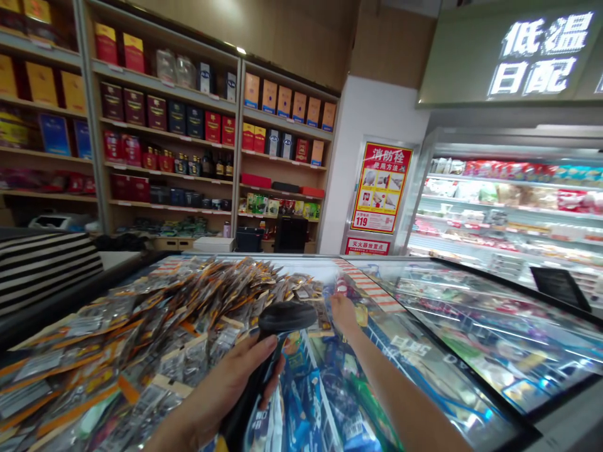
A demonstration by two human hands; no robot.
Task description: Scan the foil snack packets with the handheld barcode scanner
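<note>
My left hand (pixel 233 383) is wrapped round the grip of a black handheld barcode scanner (pixel 286 316), whose head points away from me over the freezer lid. My right hand (pixel 343 312) reaches forward with the arm stretched out. Its fingers rest at the far edge of a big heap of clear-and-orange snack packets (pixel 155 326) and seem to pinch one packet (pixel 325 317). The heap lies on top of a glass-lidded chest freezer (pixel 424 351).
Wooden shelves (pixel 164 135) with boxed goods and bottles line the back wall. An open refrigerated case (pixel 509 207) stands at the right beneath a lit sign. A red fire-hydrant poster (pixel 381 188) hangs on the white wall. A black-and-white striped surface (pixel 42 267) is at the left.
</note>
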